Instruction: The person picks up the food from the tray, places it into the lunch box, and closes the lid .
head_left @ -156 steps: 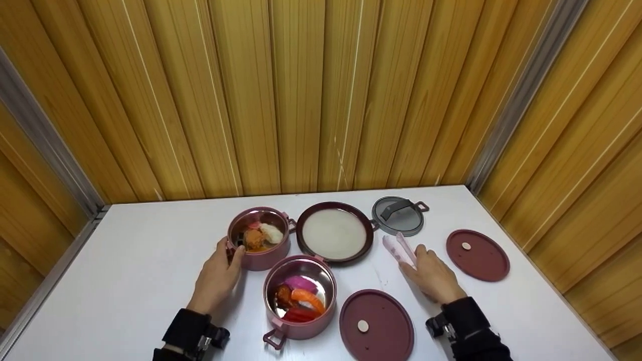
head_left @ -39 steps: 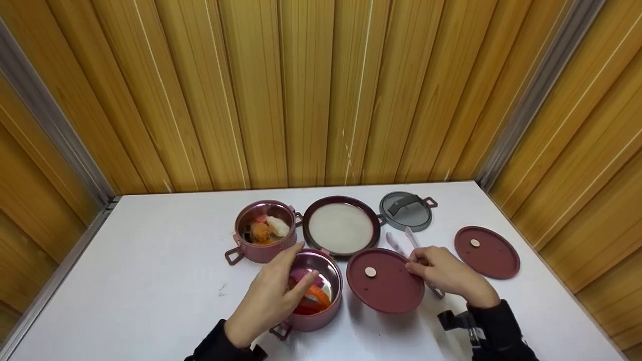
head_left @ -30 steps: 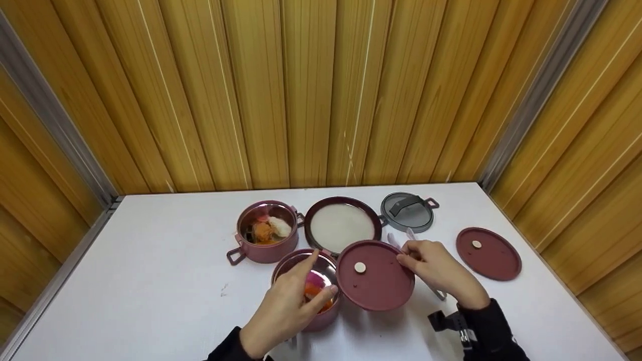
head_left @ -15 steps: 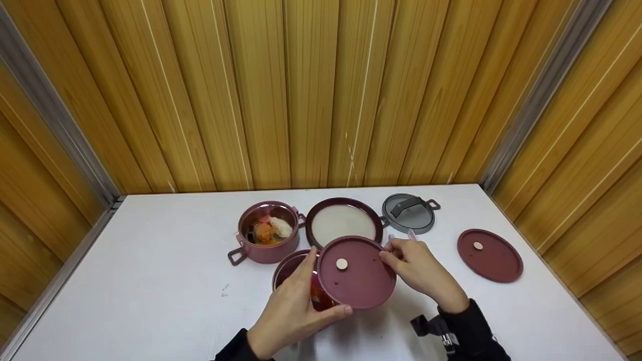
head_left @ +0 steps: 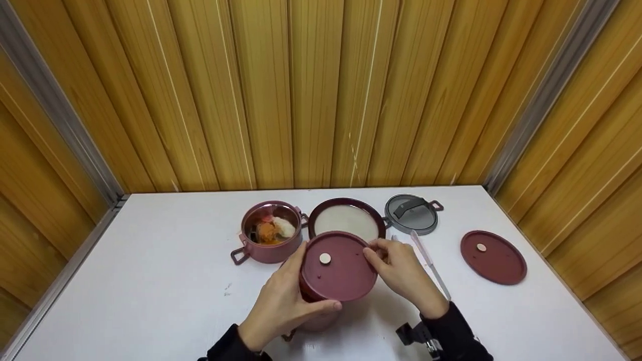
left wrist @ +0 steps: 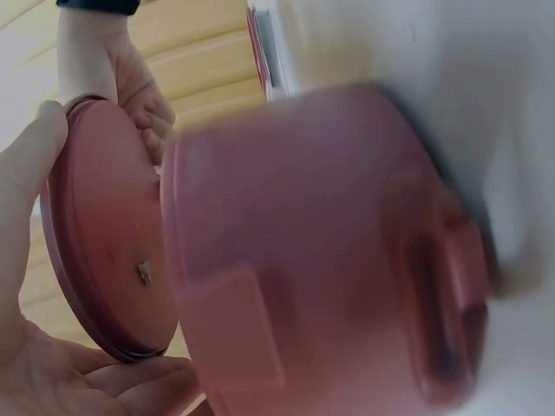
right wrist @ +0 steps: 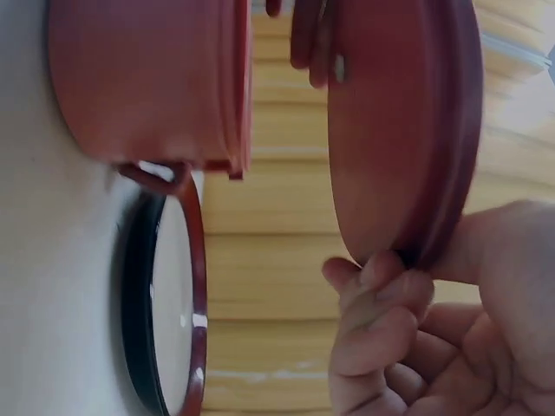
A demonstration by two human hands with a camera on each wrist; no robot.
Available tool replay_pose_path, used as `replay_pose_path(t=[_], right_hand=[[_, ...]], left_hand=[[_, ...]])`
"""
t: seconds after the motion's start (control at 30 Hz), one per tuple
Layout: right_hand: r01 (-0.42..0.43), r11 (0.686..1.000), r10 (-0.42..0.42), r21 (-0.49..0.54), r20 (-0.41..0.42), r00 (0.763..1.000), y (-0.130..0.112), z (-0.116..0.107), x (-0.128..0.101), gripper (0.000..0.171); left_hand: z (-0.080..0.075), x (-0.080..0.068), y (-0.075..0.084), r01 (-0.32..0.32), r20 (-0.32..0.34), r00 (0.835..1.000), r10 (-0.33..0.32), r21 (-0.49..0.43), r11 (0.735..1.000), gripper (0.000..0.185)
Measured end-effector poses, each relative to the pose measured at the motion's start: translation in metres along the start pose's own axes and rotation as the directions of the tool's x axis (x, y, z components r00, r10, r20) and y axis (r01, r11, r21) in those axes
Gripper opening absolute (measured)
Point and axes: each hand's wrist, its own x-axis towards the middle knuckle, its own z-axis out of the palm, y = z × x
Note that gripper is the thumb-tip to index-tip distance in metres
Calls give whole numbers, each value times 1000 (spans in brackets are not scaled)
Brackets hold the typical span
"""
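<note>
Food of orange and white sits in the open pink pot [head_left: 270, 233] at the left of the white table [head_left: 150, 281], just beside the left hand [head_left: 283, 303], whose thumb and fingers curl round the near-left edge of the maroon lid [head_left: 338, 266]. That lid hangs tilted just above a second pink pot [left wrist: 321, 260], blurred in the left wrist view, so whether they touch is unclear. The right hand [head_left: 401, 273] pinches the lid's right rim, and further right lie pink tongs [head_left: 429, 263], a grey lid [head_left: 414, 214] and another maroon lid [head_left: 493, 256].

White table [head_left: 150, 281] w/ wood-plank walls [head_left: 311, 90] on 3 sides, metal strips [head_left: 60, 125] at corners, even light.
</note>
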Motion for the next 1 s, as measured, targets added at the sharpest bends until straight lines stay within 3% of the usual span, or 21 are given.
replay_pose_path(t=[0.13,0.3,0.6,0.73,1.0], right_hand=[[96,995,-96,-2,13,995,-3,11,-2,38],[166,986,-168,27,72,983,-2,21,-6,47],[157,987,-159,29,216,963,1,30,-13,74],[165,986,-164,23,288,944,3,29,-15,79],[186,982,-182,24,370,911,6,32,-16,93]], left_hand=[[-10,3,-10,3,-11,1000,-3,-3,1000,131],[-19,1,-22,3,6,1000,-3,-35,999,130],[-23,-9,-38,3,63,998,3,-82,997,131],[-25,-13,-41,17,87,996,-10,-90,996,132],[-27,-18,-44,66,112,992,-62,-30,997,135]])
